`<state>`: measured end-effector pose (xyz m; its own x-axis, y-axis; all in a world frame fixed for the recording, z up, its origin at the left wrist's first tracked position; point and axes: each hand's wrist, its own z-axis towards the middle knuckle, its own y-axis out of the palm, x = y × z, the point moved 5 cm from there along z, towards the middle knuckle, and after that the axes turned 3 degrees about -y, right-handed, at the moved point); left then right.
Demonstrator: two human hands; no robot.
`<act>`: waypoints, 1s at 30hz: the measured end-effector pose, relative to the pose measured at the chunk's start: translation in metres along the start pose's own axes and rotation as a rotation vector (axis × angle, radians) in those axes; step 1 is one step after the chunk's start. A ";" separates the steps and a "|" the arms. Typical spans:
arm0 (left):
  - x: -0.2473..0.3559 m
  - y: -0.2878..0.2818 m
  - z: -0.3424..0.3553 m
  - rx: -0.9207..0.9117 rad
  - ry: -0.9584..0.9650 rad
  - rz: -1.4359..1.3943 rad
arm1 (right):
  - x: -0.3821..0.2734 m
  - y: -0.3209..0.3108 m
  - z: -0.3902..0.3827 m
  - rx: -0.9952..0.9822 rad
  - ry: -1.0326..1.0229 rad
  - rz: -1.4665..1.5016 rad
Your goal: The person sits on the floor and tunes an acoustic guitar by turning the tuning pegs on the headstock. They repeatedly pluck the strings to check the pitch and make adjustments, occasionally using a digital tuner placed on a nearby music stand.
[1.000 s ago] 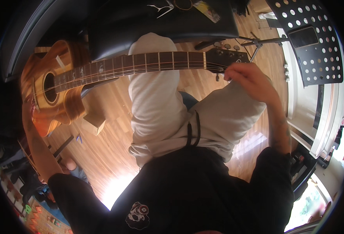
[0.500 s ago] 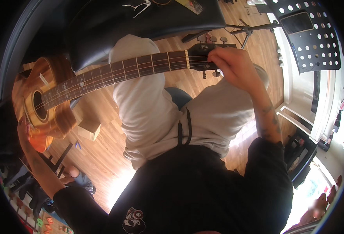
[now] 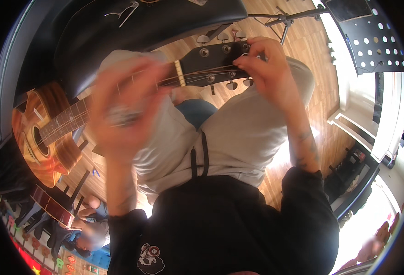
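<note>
An acoustic guitar (image 3: 55, 160) with a wooden body and dark fretboard extends from the left across my thighs, its black headstock (image 3: 218, 57) to the right. Metal tuning pegs line both edges of the headstock. My right hand (image 3: 271, 64) is at its far end, thumb and finger pinched at a guitar string (image 3: 211, 72) beside the posts. Over the neck near the nut (image 3: 179, 73) is my left hand (image 3: 124, 105), smeared by motion. Its fingers cannot be made out, and it hides part of the fretboard.
Ahead is a black padded bench (image 3: 165, 23) bearing a silver capo-like clamp (image 3: 125, 13). A perforated black music stand (image 3: 371, 41) holds a dark phone. At lower left, another person (image 3: 92, 229) sits near a second guitar (image 3: 53, 206). A white frame (image 3: 353, 128) stands right.
My left hand has come from the guitar body to the neck near the nut. My right hand has gone from a closed fist to a pinch. The headstock has shifted left in view.
</note>
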<state>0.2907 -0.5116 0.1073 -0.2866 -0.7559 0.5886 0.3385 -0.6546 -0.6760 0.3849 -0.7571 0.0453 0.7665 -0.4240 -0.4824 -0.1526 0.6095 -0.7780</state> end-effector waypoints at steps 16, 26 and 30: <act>0.051 0.129 0.015 -0.265 -0.340 -0.055 | 0.020 0.000 -0.038 0.477 0.024 0.080; 0.049 0.146 0.028 -0.366 -0.365 -0.095 | 0.052 0.002 -0.038 0.325 0.113 0.500; 0.048 0.153 0.034 -0.369 -0.361 -0.143 | 0.056 0.011 -0.042 0.393 0.313 0.859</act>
<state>0.3592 -0.6479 0.0473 0.0414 -0.6518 0.7572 -0.0380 -0.7583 -0.6507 0.4003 -0.8025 -0.0069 0.2851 0.1423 -0.9479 -0.3178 0.9470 0.0466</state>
